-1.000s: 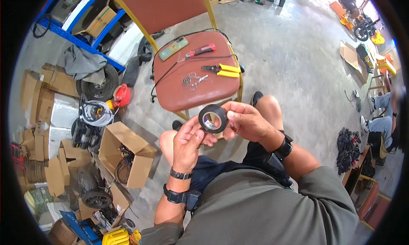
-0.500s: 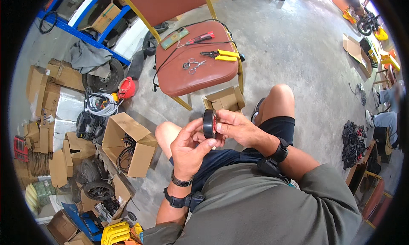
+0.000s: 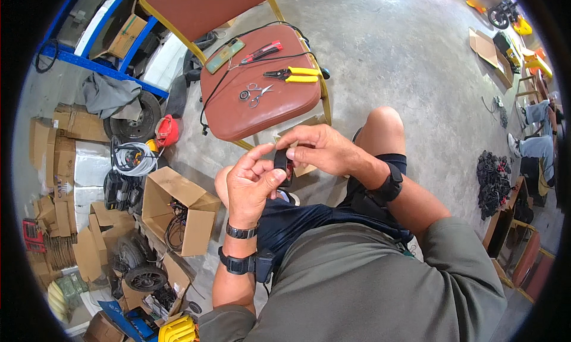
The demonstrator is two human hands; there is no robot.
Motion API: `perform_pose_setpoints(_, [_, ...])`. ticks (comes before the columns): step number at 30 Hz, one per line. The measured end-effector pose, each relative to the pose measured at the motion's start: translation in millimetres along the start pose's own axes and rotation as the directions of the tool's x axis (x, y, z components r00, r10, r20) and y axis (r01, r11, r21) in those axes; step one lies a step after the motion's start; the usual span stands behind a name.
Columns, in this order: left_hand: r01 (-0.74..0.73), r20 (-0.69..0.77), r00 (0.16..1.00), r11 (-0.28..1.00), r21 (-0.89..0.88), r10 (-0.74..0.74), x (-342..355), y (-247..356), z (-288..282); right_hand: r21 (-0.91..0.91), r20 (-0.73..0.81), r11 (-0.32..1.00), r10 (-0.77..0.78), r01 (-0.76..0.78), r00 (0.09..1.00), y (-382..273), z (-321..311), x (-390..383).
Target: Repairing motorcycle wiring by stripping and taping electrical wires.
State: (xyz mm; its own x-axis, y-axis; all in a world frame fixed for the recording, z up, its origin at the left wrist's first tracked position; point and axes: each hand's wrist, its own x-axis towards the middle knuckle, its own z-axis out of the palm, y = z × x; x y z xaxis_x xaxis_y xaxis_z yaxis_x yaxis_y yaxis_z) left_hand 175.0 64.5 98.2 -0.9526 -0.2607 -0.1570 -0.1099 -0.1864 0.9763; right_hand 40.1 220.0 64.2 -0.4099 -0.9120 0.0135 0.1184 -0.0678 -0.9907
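A roll of black electrical tape (image 3: 281, 160) is held above my lap, its side partly hidden by my fingers. My left hand (image 3: 251, 181) grips the roll between thumb and fingers. At its upper right edge, my right hand (image 3: 326, 148) has thumb and fingertips closed on the tape; whether a strip end is lifted is too small to tell. Ahead, the brown chair's seat (image 3: 262, 113) carries scissors (image 3: 260, 96), a small dark ring (image 3: 244, 95), yellow-handled wire strippers (image 3: 300, 74), a red-and-black hand tool (image 3: 263, 52) and a green phone-like slab (image 3: 226, 56).
An open cardboard box (image 3: 199, 232) with cables stands left of my legs. Beyond it are wheels (image 3: 146, 278), a coiled white hose (image 3: 132, 159) and a red helmet (image 3: 167, 130). A black cable heap (image 3: 493, 184) lies right, near another person's legs (image 3: 535, 147).
My right hand has moved from the side of the roll to its upper edge. The roll has turned and sits slightly higher and left. The whole view has shifted a little.
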Motion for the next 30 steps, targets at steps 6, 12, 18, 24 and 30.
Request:
perform_pose_setpoints(6, [-0.055,-0.080,0.996,0.989,-0.134,0.045,2.4,-12.1,-7.0,0.169,-0.016,0.985,0.023,-0.020,1.000,5.2,8.1,3.2])
perform_pose_setpoints(12, [-0.097,-0.045,0.995,0.969,-0.228,0.089,0.1,-3.4,1.9,0.462,-0.111,0.874,0.224,-0.149,0.968,15.0,14.9,2.7])
perform_pose_setpoints(18, [-0.138,-0.020,0.990,0.962,-0.234,0.138,8.7,-2.9,-2.5,0.484,-0.086,0.867,0.178,-0.115,0.980,13.8,10.9,12.7])
perform_pose_setpoints(24, [-0.137,-0.068,0.990,0.949,-0.284,0.123,59.0,5.8,-36.6,0.282,-0.099,0.959,0.050,-0.020,0.994,3.0,-15.3,57.8])
perform_pose_setpoints(30, [-0.205,-0.154,0.975,0.919,-0.336,0.161,143.1,6.2,-65.3,0.165,-0.080,0.978,-0.119,0.131,0.990,-2.4,-54.4,128.0])
